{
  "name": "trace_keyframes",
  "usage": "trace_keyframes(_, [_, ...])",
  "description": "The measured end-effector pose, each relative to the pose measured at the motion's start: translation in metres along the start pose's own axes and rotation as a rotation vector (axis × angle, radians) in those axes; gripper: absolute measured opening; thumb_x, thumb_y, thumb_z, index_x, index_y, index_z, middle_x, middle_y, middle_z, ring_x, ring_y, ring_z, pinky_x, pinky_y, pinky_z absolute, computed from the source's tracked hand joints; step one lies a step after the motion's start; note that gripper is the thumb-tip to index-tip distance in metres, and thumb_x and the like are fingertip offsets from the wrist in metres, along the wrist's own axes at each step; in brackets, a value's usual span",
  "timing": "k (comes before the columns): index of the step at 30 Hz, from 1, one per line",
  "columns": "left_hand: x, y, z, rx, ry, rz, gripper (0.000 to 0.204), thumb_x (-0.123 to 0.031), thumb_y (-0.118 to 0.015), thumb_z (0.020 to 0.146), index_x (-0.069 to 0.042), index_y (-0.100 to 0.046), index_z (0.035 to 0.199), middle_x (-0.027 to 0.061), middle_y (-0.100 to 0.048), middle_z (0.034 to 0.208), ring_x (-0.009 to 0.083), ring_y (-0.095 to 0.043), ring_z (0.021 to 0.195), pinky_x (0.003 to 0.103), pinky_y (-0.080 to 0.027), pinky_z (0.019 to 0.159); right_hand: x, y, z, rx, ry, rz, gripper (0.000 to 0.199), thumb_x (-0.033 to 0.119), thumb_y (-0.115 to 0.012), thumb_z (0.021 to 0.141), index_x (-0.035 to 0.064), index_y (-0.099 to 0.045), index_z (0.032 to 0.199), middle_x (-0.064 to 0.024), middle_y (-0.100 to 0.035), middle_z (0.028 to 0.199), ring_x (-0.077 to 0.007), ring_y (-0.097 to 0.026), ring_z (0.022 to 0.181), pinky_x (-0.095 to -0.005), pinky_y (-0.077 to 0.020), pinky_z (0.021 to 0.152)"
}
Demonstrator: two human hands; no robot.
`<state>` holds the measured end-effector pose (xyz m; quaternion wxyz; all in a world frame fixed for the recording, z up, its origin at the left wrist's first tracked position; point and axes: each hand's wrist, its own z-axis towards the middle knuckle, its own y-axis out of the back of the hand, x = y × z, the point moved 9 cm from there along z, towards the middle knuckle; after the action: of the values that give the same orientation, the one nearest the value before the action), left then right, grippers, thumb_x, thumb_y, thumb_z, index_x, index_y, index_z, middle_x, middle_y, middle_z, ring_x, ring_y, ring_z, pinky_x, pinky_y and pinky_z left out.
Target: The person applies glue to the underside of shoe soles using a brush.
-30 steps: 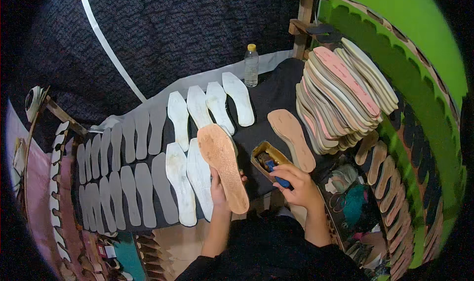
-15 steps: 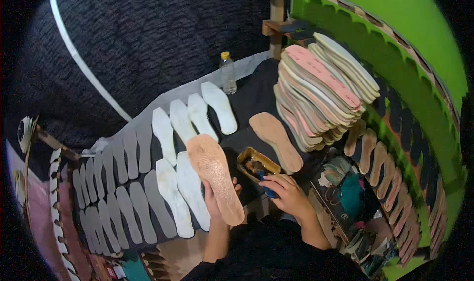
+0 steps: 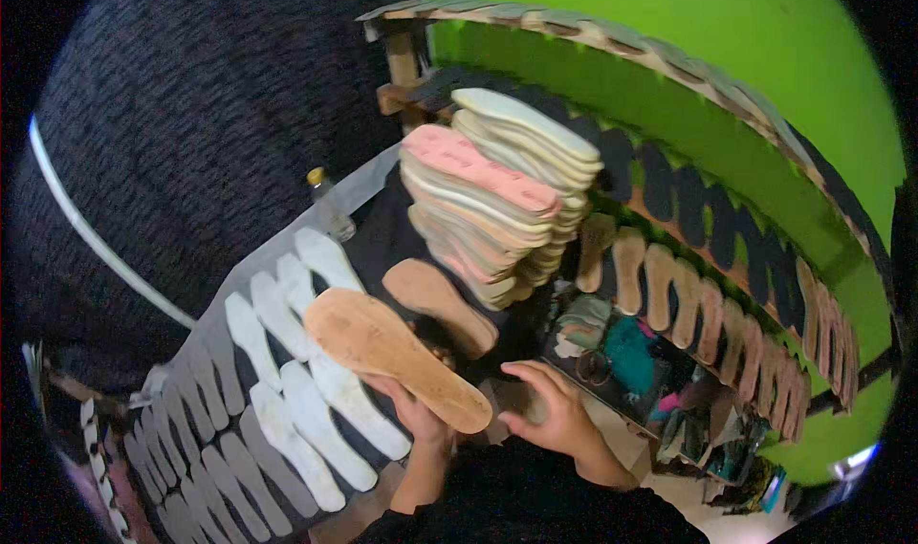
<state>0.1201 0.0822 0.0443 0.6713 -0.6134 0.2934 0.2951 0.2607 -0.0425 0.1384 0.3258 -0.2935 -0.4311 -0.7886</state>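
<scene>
Green-walled workshop, dark bench [image 3: 382, 233] of pale insoles [image 3: 325, 391]; left hand [image 3: 411, 412] gripping tan insole [image 3: 392, 353], right hand [image 3: 550, 405] loosely open.

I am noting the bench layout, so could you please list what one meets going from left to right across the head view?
Grey insoles → white insoles → tan insole in the left hand → right hand → hanging brown insoles.
</scene>
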Motion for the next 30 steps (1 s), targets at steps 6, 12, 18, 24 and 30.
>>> trace_keyframes(6, [-0.006,-0.035,-0.031,-0.080,-0.282,0.109,0.059,-0.043,-0.019,0.095,-0.009,0.004,0.137,0.0198,-0.030,0.132,0.0285,-0.047,0.108,0.038,-0.040,0.093,0.004,0.031,-0.019,-0.014,0.017,-0.006,0.076,0.029,-0.077,0.065,-0.0003,-0.040,0.125,-0.0162,-0.048,0.122,-0.0303,-0.049,0.110,-0.0372,-0.0405,0.092])
trace_keyframes(12, [0.062,-0.114,-0.075,0.278,-0.026,0.189,0.060,-0.047,-0.008,0.093,-0.004,-0.012,0.134,0.0196,-0.046,0.117,0.0283,-0.049,0.105,0.039,-0.042,0.091,-0.008,0.101,-0.048,-0.176,-0.059,-0.133,0.076,0.030,-0.078,0.064,0.0003,-0.042,0.123,-0.0153,-0.051,0.117,-0.0276,-0.050,0.108,-0.0352,-0.0438,0.089])
trace_keyframes(18, [0.104,-0.208,-0.130,0.384,0.050,0.108,0.053,-0.043,-0.020,0.095,-0.019,0.001,0.137,0.0142,-0.027,0.133,0.0249,-0.046,0.108,0.039,-0.041,0.092,-0.027,0.181,-0.099,-0.466,-0.232,-0.360,0.061,0.023,-0.078,0.063,0.0008,-0.052,0.114,-0.0118,-0.056,0.104,-0.0244,-0.055,0.096,-0.0328,-0.0465,0.082])
trace_keyframes(24, [0.163,-0.285,-0.190,0.635,0.475,-0.216,0.061,-0.053,-0.031,0.089,-0.034,-0.001,0.139,0.0081,-0.030,0.135,0.0247,-0.043,0.111,0.045,-0.037,0.093,-0.036,0.268,-0.168,-0.854,-0.363,-0.538,0.057,0.015,-0.080,0.059,0.0040,-0.057,0.109,-0.0126,-0.060,0.099,-0.0241,-0.059,0.089,-0.0328,-0.0479,0.079])
trace_keyframes(30, [0.186,-0.312,-0.241,0.847,0.632,-0.354,0.055,-0.045,-0.032,0.093,-0.027,-0.010,0.140,0.0069,-0.042,0.122,0.0204,-0.049,0.093,0.039,-0.044,0.080,-0.038,0.337,-0.211,-1.075,-0.429,-0.765,0.056,0.019,-0.079,0.060,0.0029,-0.056,0.109,-0.0134,-0.057,0.095,-0.0285,-0.056,0.089,-0.0367,-0.0459,0.076])
